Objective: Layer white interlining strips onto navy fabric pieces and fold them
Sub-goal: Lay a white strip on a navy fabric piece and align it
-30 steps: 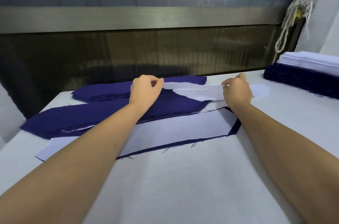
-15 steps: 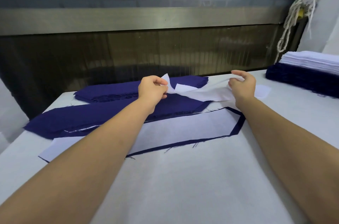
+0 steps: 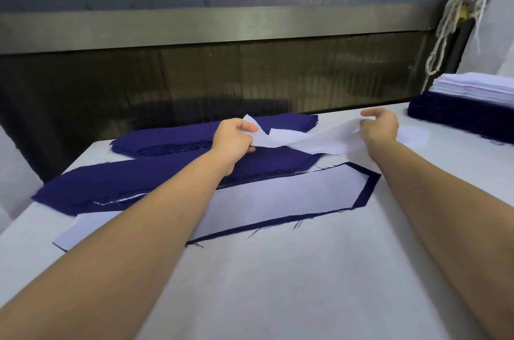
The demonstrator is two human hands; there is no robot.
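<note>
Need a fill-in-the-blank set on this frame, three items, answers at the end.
1. The left hand and right hand both pinch a ____ interlining strip.
2. The flat interlining piece nearest the person lies on a fabric piece coloured ____.
3. In the far-right stack, the white sheets lie on ____ of the navy ones.
Missing words: white; navy; top.

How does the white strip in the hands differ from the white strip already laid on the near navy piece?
The held strip is raised, pinched at its ends by the left hand and right hand; the laid strip rests untouched. The held strip sags and twists; the laid strip lies flat, with the navy piece showing as a border at its right end. Both are white and thin.
</note>
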